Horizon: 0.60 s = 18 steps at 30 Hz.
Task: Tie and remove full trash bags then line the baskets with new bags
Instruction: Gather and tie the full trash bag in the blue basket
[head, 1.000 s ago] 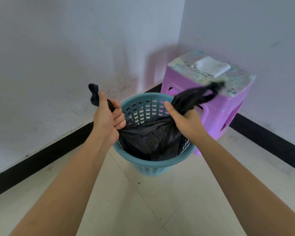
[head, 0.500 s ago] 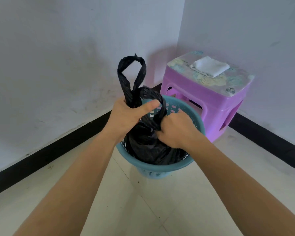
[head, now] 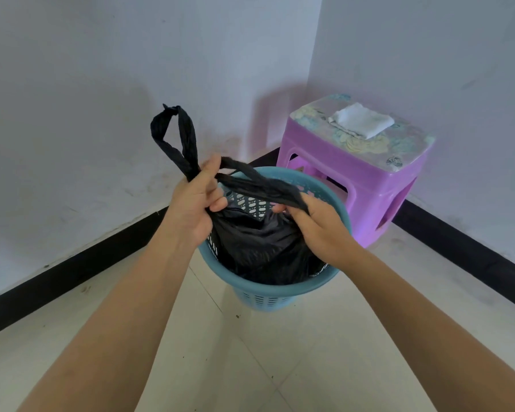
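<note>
Evidently the knot is only half made. On the left, one handle loop (head: 173, 135) of the black trash bag (head: 256, 242) stands up above the left hand (head: 195, 203), whose fingers (head: 219, 207) are curled round its base. If that grip slackens, the loop could slip back through and the crossing come undone. The bag sits inside the blue basket (head: 280, 289), which stands on the floor in the corner, and its body is slumped below the rim, so it is not yet lifted out. The other handle (head: 259, 182) runs taut across the basket's mouth to the right hand (head: 318, 227), whose fingers pinch it near the bag's neck. That plastic looks thin and is drawn into a narrow strand, so a hard pull could, I judge, tear it and leave nothing to tie. A sideways tug might also tip the light basket, since neither hand steadies it. Just beside the basket on the right stands a purple stool (head: 354, 179) with a folded white item (head: 360, 121) on top, and a toppling basket would knock against the stool.
</note>
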{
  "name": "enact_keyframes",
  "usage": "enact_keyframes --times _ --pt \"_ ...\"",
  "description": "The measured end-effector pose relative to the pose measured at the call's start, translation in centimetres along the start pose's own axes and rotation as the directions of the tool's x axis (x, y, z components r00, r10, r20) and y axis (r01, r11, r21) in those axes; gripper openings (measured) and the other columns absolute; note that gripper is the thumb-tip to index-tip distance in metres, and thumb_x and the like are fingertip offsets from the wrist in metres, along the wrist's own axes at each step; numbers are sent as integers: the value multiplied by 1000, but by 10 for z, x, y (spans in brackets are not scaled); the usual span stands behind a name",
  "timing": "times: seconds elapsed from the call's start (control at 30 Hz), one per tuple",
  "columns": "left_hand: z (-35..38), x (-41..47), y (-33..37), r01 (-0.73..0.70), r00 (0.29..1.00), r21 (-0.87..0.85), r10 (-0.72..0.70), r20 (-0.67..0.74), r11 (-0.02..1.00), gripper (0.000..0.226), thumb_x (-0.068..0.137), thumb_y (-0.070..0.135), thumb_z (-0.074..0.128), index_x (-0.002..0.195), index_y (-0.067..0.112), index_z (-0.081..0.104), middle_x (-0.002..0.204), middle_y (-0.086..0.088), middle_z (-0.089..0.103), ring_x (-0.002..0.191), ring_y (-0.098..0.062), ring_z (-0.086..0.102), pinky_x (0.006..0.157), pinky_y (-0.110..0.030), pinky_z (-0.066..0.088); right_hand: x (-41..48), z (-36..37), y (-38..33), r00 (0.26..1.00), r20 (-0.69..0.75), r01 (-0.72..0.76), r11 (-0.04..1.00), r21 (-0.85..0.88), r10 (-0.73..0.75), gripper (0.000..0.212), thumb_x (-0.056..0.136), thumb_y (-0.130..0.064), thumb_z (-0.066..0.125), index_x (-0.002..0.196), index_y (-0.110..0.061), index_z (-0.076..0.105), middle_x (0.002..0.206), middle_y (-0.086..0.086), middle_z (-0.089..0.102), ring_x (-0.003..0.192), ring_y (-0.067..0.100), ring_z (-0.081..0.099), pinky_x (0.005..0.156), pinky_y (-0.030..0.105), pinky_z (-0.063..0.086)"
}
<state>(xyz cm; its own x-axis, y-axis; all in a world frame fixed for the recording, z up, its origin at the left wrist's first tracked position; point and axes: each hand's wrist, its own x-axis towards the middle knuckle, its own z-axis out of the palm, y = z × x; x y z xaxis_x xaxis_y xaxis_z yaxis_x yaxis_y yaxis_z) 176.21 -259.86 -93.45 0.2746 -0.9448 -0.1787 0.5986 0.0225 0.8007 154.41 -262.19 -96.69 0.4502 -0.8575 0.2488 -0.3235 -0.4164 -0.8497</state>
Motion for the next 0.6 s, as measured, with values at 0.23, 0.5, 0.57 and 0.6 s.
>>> enact_keyframes --times 0.23,0.5,0.57,0.6 --pt "6 -1 13 39 999 -287 -30 35 957 33 107 29 38 81 15 52 66 4 41 54 -10 39 49 -22 38 -5 -17 15 939 -153 -308 951 27 309 34 105 -28 43 78 -14 57 71 -6 53 62 6 46 55 11 35" --pt "-10 1 56 -156 982 -299 115 -150 942 43 104 45 40 71 19 46 57 6 28 46 -9 21 43 -23 23 -10 -16 34 941 -87 -337 926 -173 326 42 105 -37 40 78 -8 53 70 -6 59 66 11 51 66 25 40" --pt "-11 -1 54 -179 975 -191 147 -169 965 39 101 51 43 81 19 53 58 6 25 48 -9 19 43 -23 20 -10 -12 32 953 -72 -304 936 -179 296 45 103 -42 38 68 -15 44 58 -14 51 55 3 44 57 18 36" --pt "-10 -3 53 -196 972 -153 171 -160 969 40 100 56 41 89 19 56 60 6 23 49 -9 18 44 -23 20 -9 -10 31 959 -64 -285 936 -208 278 44 103 -42 38 65 -19 39 53 -14 47 50 2 41 51 16 34"
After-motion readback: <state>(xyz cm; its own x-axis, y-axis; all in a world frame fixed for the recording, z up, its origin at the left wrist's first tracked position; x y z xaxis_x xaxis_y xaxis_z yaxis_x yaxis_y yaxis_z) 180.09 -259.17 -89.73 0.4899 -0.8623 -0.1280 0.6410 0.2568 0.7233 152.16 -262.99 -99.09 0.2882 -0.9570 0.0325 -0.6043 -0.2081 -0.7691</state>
